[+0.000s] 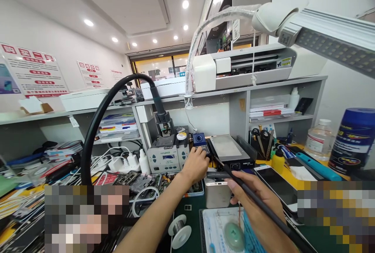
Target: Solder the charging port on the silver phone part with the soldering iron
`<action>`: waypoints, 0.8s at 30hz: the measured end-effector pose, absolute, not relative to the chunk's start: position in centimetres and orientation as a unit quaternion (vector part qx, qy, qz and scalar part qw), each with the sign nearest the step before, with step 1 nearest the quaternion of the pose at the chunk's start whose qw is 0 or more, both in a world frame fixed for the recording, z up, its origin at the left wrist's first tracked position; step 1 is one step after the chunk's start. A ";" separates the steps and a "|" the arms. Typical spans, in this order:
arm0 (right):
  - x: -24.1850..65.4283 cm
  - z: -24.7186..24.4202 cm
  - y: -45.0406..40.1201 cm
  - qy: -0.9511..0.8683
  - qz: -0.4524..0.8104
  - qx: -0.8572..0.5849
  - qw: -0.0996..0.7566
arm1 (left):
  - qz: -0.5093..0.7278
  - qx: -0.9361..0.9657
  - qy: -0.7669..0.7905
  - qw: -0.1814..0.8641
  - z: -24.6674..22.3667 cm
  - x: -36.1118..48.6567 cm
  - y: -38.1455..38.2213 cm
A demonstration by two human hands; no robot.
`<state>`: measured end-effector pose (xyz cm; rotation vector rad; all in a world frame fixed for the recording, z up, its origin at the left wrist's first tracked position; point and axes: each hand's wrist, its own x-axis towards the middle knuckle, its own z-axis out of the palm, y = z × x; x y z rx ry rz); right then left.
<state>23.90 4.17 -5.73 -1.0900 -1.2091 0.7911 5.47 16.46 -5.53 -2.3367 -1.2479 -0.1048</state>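
Black pen-like tool [254, 196], slim, slanting, in right hand [265, 193]

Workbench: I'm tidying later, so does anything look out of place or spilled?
The green stone looks odd: it lies on the printed sheet near the right hand, seemingly decorative among electronics tools. I see no obvious spill, though pixelation hides parts.

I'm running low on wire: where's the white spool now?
In the head view, the white spool lies at bottom centre, between the left forearm and the green oval object.
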 end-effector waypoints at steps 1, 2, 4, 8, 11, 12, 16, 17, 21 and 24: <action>23.9 -5.7 4.2 -0.525 0.345 -0.472 0.619 | -0.033 -0.857 -0.447 0.254 -5.7 5.7 16.7; 24.0 -5.7 4.1 -0.525 0.345 -0.470 0.620 | -0.030 -0.858 -0.439 0.263 -5.9 5.9 17.0; 24.1 -5.7 4.0 -0.526 0.348 -0.465 0.621 | -0.028 -0.856 -0.434 0.280 -6.3 6.2 17.4; 24.4 -5.7 3.9 -0.530 0.360 -0.461 0.614 | -0.024 -0.847 -0.439 0.298 -6.8 6.0 18.2; 24.4 -6.1 3.9 -0.526 0.372 -0.460 0.611 | 0.002 -0.853 -0.434 0.291 -7.1 5.9 18.9; 24.4 -6.2 3.9 -0.524 0.375 -0.460 0.610 | 0.012 -0.855 -0.432 0.287 -7.1 5.9 19.1; 24.4 -6.4 4.0 -0.518 0.388 -0.463 0.606 | 0.048 -0.862 -0.426 0.270 -7.2 6.5 19.9; 24.4 -6.4 4.0 -0.517 0.389 -0.463 0.606 | 0.054 -0.864 -0.424 0.266 -7.2 6.6 20.1; 24.4 -6.1 4.0 -0.516 0.384 -0.461 0.611 | 0.071 -0.871 -0.410 0.260 -7.1 6.9 20.7; 24.4 -5.8 4.0 -0.520 0.381 -0.456 0.613 | 0.081 -0.880 -0.392 0.256 -7.1 7.0 21.0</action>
